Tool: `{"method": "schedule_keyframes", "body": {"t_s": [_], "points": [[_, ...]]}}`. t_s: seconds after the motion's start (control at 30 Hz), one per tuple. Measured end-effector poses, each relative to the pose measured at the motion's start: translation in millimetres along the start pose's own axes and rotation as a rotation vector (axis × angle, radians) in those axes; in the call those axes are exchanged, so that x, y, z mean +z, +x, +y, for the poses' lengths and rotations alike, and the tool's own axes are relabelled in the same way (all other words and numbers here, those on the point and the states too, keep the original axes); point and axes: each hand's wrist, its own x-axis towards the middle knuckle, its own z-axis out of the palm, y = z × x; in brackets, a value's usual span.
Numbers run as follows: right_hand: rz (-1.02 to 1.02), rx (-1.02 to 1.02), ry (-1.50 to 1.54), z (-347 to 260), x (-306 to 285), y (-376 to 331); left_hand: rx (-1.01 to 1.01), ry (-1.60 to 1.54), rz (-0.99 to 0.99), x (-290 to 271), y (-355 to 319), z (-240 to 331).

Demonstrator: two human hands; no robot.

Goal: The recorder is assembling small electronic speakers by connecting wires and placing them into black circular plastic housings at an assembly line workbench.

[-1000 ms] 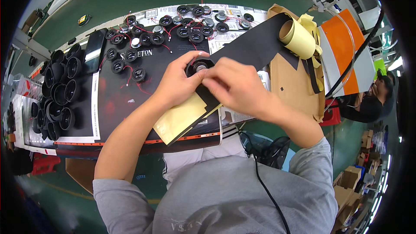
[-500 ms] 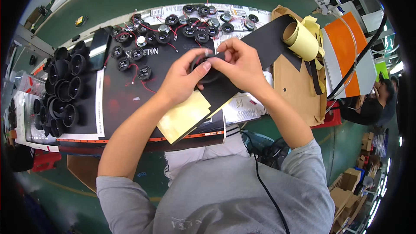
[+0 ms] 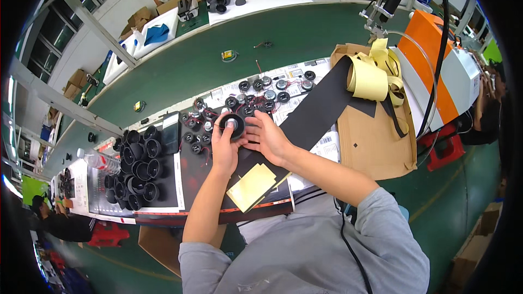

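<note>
Left hand [image 3: 223, 151] wraps one round black cup [image 3: 240, 121], thumb at its centre, above mid-bench [image 3: 189, 170]. Right hand [image 3: 268, 139] half open just beside it, apparently empty. Judged unfinished, not set down. Remaining, likely: loose speakers [image 3: 283, 97] far, cup heap [image 3: 141, 170] left.

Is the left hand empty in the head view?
No, the left hand holds a round black part in its fingers.
</note>
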Motion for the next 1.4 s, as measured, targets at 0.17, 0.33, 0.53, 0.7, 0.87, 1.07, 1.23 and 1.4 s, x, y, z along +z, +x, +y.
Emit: {"method": "schedule_keyframes", "body": {"t_s": [0.17,0.33,0.53,0.7,0.87,1.07,1.23,1.4], "points": [[-0.059,-0.004,0.153,-9,-17,17,0.584,0.931,-0.253,14,4,10],[-0.033,0.053,0.312,-41,-12,2,0.885,1.397,-0.504,27,14,5],[-0.166,-0.072,0.322,-52,-37,19,0.385,0.794,-0.197,30,73,24],[-0.364,-0.023,0.135,-35,-43,34,0.343,1.169,0.128,-86,210,74],[-0.349,0.036,0.089,-24,-43,36,0.427,1.871,0.204,-164,258,88],[-0.357,0.011,0.054,-23,-36,32,1.2,1.864,0.284,-101,245,112],[-0.36,0.003,0.0,-22,-39,30,0.809,1.72,-0.272,0,289,28],[-0.256,-0.096,-0.053,-20,-40,37,0.536,1.799,-0.197,20,349,4]]}}
